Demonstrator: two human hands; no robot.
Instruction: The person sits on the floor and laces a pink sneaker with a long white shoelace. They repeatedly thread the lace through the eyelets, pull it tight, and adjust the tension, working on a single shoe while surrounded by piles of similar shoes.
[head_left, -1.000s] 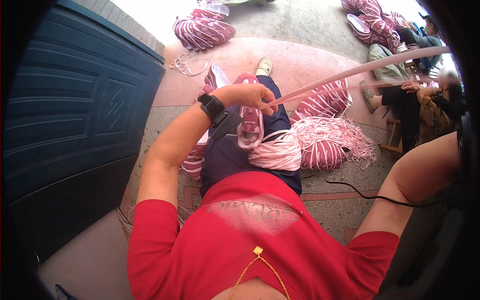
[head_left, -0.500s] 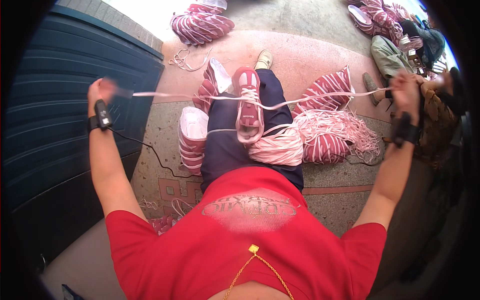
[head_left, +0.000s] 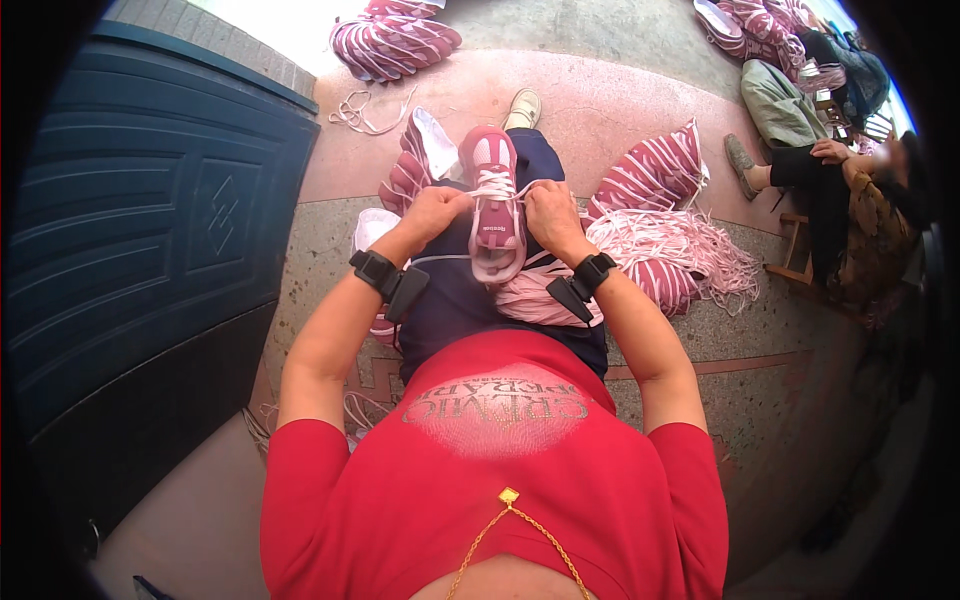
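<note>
A pink and white sneaker upper (head_left: 497,232) lies on my lap, its toe pointing away from me. White lace (head_left: 495,183) runs in crossed rows through its upper eyelets. My left hand (head_left: 437,213) is closed at the left edge of the upper, fingertips pinched on the lace. On the other side my right hand (head_left: 555,217) pinches a stretch of lace that comes out beside the tongue. The lace ends are hidden by my hands. A bundle of pale pink laces (head_left: 540,298) rests on my right thigh, partly under my right wrist.
Nested stacks of pink uppers stand beside my legs, one at the right (head_left: 652,170) and one at the left (head_left: 405,175). Loose laces (head_left: 690,255) spill over another pile. A dark blue door (head_left: 150,200) is at left. Another person (head_left: 850,190) sits at right near a wooden stool (head_left: 795,245).
Both hands have come inward from wide apart to the sides of the upper. The lace that was stretched across between them is now drawn in close to the eyelets.
</note>
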